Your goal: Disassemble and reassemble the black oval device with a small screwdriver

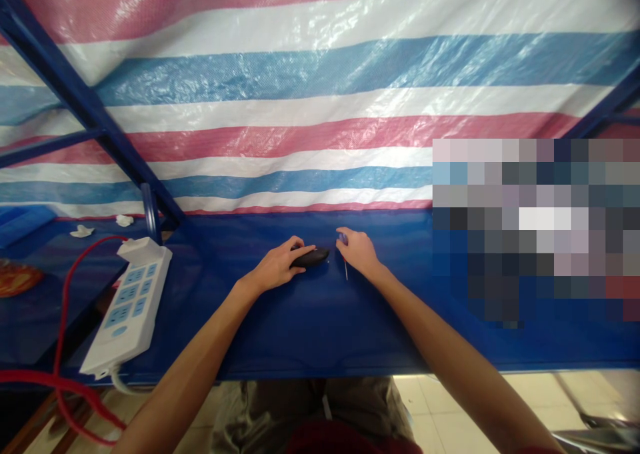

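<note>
My left hand (280, 262) is closed around a black, rounded computer mouse (311, 257) low over the blue tabletop (310, 327). To the right of it, my right hand (361, 251) grips a small screwdriver (346, 271). Its bluish handle shows at the fingers, and its thin metal shaft points toward the table's front edge. The screwdriver and the mouse are apart. A tiny pale speck shows by the mouse's right end, too small to name. My right hand partly hides the screwdriver handle.
A white power strip (133, 307) with a red cable (64, 294) lies at the left. Crumpled white scraps (83, 231) are behind it. A blue metal frame (75, 101) and striped plastic sheeting (300, 74) stand at the back. The right side is pixelated.
</note>
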Demonstrator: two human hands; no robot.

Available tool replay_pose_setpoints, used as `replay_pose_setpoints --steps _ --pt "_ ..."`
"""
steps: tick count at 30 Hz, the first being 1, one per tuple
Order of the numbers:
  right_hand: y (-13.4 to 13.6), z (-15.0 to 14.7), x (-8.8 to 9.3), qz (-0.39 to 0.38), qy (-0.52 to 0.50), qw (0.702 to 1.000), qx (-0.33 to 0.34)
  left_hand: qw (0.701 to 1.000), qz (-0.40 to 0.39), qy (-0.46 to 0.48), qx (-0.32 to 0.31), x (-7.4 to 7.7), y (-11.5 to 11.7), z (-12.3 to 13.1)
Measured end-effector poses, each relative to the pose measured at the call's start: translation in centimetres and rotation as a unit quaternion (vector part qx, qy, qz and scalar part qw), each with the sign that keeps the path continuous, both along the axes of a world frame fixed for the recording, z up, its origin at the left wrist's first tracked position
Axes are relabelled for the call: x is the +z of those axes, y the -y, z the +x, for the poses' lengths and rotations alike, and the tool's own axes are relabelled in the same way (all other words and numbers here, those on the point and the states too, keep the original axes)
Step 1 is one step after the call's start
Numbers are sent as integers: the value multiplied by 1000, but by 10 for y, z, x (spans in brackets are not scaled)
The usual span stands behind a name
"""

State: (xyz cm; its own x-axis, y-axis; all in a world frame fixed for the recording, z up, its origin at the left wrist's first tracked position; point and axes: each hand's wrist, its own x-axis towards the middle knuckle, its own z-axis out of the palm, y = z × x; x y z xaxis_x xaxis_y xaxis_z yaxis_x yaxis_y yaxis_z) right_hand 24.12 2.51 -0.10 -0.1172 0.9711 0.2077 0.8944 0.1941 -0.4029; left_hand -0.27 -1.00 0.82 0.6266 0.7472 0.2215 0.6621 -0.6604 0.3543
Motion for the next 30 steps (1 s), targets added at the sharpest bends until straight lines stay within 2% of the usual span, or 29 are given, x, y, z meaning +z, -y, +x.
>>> replay_pose_setpoints --steps 3,6,9,12,16,19,25,30 --pt "3 -4 -2 -27 80 996 -6 1000 -16 19 14 1 -1 0" --pt "5 -6 -1 -39 118 992 -3 998 -29 44 33 0 -4 0" --pt "7 -6 1 -29 121 992 0 995 -60 62 58 -2 -6 -2" --pt "9 -7 4 22 78 997 17 993 -73 62 66 -4 -9 -4" --pt "10 -10 5 93 -14 991 96 996 -60 19 68 -10 -14 -3" --pt "11 -13 3 116 -44 977 175 996 -46 1 74 -13 -16 -2" --pt "14 -15 -2 87 -29 960 265 994 -93 30 42 -3 -12 -8" --pt "17 -19 -3 39 -10 949 313 996 -75 37 23 -2 -10 -7"
